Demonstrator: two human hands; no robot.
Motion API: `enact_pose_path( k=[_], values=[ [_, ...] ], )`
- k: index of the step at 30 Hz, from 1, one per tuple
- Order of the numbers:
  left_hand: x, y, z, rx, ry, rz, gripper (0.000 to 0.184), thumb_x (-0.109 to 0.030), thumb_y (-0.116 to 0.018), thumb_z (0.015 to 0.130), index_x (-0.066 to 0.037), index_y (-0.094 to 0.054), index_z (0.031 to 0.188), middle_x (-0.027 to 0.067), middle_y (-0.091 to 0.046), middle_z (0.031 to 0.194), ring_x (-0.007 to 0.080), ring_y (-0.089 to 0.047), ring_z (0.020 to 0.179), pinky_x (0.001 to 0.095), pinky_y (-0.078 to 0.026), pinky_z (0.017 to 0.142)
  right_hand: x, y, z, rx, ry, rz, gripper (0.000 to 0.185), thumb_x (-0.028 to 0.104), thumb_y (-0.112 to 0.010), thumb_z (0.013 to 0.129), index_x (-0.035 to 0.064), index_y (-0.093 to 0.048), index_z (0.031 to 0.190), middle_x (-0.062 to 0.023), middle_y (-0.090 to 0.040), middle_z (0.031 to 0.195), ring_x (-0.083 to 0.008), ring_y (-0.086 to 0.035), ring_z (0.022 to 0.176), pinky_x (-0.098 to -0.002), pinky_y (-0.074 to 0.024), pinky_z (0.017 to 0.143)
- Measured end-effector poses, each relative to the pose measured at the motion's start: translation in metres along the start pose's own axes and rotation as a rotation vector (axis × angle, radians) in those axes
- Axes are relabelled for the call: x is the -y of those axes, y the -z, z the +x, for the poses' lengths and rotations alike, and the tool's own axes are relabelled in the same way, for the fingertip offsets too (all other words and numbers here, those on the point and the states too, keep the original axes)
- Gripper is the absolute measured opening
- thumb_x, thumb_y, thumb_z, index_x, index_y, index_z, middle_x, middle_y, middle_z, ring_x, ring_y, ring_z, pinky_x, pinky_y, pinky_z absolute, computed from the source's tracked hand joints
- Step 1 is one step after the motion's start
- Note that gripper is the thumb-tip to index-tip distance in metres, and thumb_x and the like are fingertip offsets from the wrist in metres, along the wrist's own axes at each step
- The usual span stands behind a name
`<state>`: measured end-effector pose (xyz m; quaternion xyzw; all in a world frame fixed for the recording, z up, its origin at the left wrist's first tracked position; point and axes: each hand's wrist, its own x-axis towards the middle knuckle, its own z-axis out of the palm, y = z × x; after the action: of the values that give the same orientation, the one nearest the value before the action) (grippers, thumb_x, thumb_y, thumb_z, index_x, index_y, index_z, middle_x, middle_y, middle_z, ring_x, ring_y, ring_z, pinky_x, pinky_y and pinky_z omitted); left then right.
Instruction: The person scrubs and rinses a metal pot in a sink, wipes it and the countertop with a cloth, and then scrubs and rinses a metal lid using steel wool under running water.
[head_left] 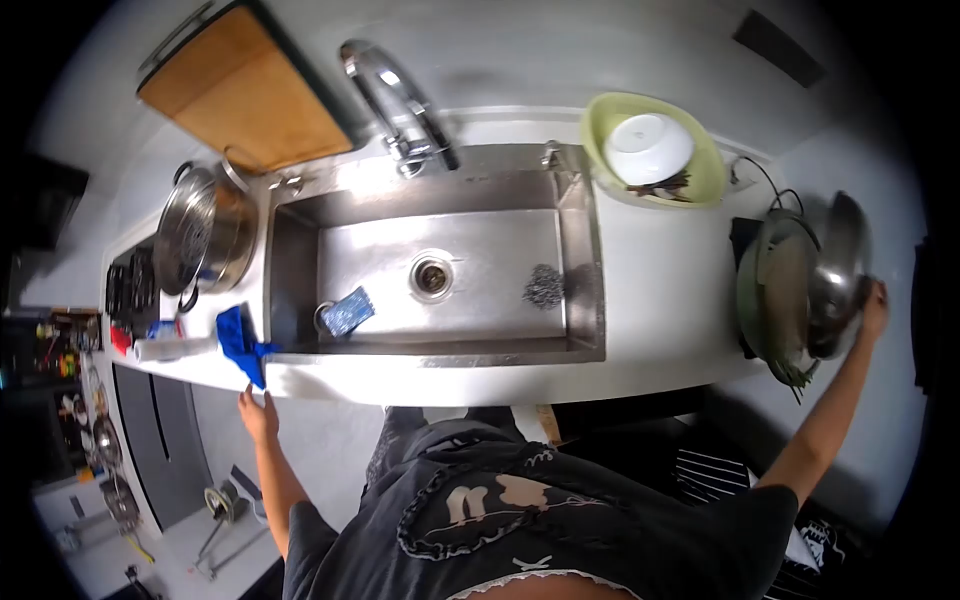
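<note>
My left hand [259,414] is just in front of the counter's front edge, fingers apart, below the lower tip of a blue cloth [237,345]; whether it touches the cloth is unclear. At the far right, my right hand [875,308] grips the rim of a metal bowl [841,270], which is tilted on its side. Against this bowl leans a greenish basin [757,285] with a brownish item and green stalks [792,376] at its lower end. Between my hands is the steel sink [390,230], holding a blue sponge [348,312] and a steel scrubber [544,286].
Behind the sink stands a curved faucet [402,110]. A steamer pot [225,230] and a wooden board [245,90] are at the left. At the back right, a green tub [713,165] holds a white bowl [650,147].
</note>
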<state>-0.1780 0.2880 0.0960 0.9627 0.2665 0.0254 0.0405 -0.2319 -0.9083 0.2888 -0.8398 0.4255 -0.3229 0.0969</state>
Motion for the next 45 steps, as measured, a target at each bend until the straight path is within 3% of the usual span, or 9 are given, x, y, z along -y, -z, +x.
enact_pose_path(
  k=[3, 8, 21, 28, 31, 33, 35, 36, 45],
  values=[
    [0.005, -0.015, 0.015, -0.006, -0.055, -0.053, 0.051, -0.024, -0.061, 0.08, -0.009, -0.043, 0.125, 0.0244, -0.039, 0.128, 0.0377, -0.039, 0.119, 0.0413, -0.034, 0.098, 0.046, 0.059, -0.003, -0.143, 0.174, 0.188, 0.05, 0.038, -0.056, 0.082, 0.001, -0.054, 0.116, -0.0123, -0.062, 0.104, -0.0215, -0.059, 0.094, -0.0298, -0.0449, 0.081],
    [-0.009, -0.022, 0.043, -0.031, -0.111, -0.167, 0.049, -0.022, -0.061, 0.079, -0.01, -0.045, 0.124, 0.0219, -0.04, 0.128, 0.037, -0.04, 0.118, 0.0404, -0.035, 0.097, 0.188, 0.089, -0.119, -0.22, 0.185, 0.586, 0.046, 0.036, -0.054, 0.083, 0.0014, -0.054, 0.113, -0.0112, -0.06, 0.102, -0.0204, -0.058, 0.093, -0.0296, -0.045, 0.08],
    [0.056, -0.014, 0.155, -0.117, -0.503, -0.446, 0.046, -0.016, -0.063, 0.077, -0.009, -0.049, 0.12, 0.0211, -0.044, 0.122, 0.0378, -0.045, 0.108, 0.0428, -0.037, 0.093, 0.433, 0.01, -0.536, 0.325, -0.317, 1.461, 0.034, 0.03, -0.049, 0.087, 0.0024, -0.053, 0.105, -0.0082, -0.057, 0.098, -0.0176, -0.055, 0.092, -0.0292, -0.0455, 0.079],
    [0.079, -0.01, 0.169, 0.122, -0.589, -0.517, 0.05, -0.017, -0.065, 0.075, -0.009, -0.048, 0.121, 0.0214, -0.038, 0.128, 0.0389, -0.04, 0.112, 0.0432, -0.035, 0.096, 0.534, 0.019, -0.649, 0.584, -0.389, 1.62, 0.028, 0.027, -0.047, 0.088, 0.003, -0.053, 0.101, -0.0066, -0.055, 0.096, -0.0161, -0.053, 0.091, -0.029, -0.0457, 0.078],
    [0.086, -0.019, 0.171, 0.149, -0.595, -0.571, 0.052, -0.015, -0.066, 0.074, -0.01, -0.047, 0.122, 0.0209, -0.035, 0.13, 0.039, -0.038, 0.114, 0.0425, -0.035, 0.097, 0.608, 0.005, -0.668, 0.682, -0.312, 1.603, 0.026, 0.026, -0.046, 0.089, 0.0032, -0.053, 0.099, -0.0059, -0.054, 0.095, -0.0154, -0.052, 0.091, -0.0289, -0.0458, 0.078],
    [0.091, -0.02, 0.172, 0.142, -0.612, -0.6, 0.051, -0.013, -0.066, 0.072, -0.008, -0.049, 0.12, 0.0222, -0.037, 0.128, 0.0392, -0.04, 0.111, 0.043, -0.036, 0.095, 0.677, -0.011, -0.684, 0.53, -0.196, 1.437, 0.035, 0.029, -0.043, 0.091, 0.002, -0.049, 0.112, -0.0071, -0.053, 0.099, -0.0164, -0.051, 0.097, -0.0276, -0.0434, 0.084],
    [0.096, -0.021, 0.174, 0.173, -0.64, -0.579, 0.053, -0.013, -0.066, 0.071, -0.008, -0.048, 0.122, 0.0214, -0.036, 0.129, 0.0382, -0.039, 0.113, 0.0416, -0.035, 0.097, 0.738, -0.02, -0.685, 0.849, -0.242, 1.651, 0.038, 0.028, -0.045, 0.091, 0.0008, -0.049, 0.116, -0.0082, -0.054, 0.108, -0.0173, -0.049, 0.103, -0.0295, -0.0384, 0.092],
    [0.098, -0.022, 0.174, 0.194, -0.642, -0.566, 0.055, -0.013, -0.066, 0.072, -0.009, -0.047, 0.123, 0.0205, -0.035, 0.13, 0.0376, -0.038, 0.114, 0.0408, -0.034, 0.098, 0.775, -0.026, -0.696, 0.785, -0.155, 1.768, 0.037, 0.027, -0.047, 0.09, 0.0013, -0.05, 0.117, -0.008, -0.054, 0.112, -0.0174, -0.049, 0.105, -0.0304, -0.038, 0.093],
    [0.102, -0.027, 0.176, 0.228, -0.647, -0.556, 0.056, -0.013, -0.065, 0.073, -0.011, -0.046, 0.125, 0.0189, -0.035, 0.132, 0.0366, -0.038, 0.116, 0.0392, -0.036, 0.098, 1.047, -0.097, -0.765, 0.868, 0.427, 1.427, 0.02, 0.02, -0.058, 0.084, 0.0063, -0.057, 0.099, 0.0025, -0.052, 0.077, -0.0047, -0.044, 0.066, -0.0192, -0.0356, 0.057]
  ],
)
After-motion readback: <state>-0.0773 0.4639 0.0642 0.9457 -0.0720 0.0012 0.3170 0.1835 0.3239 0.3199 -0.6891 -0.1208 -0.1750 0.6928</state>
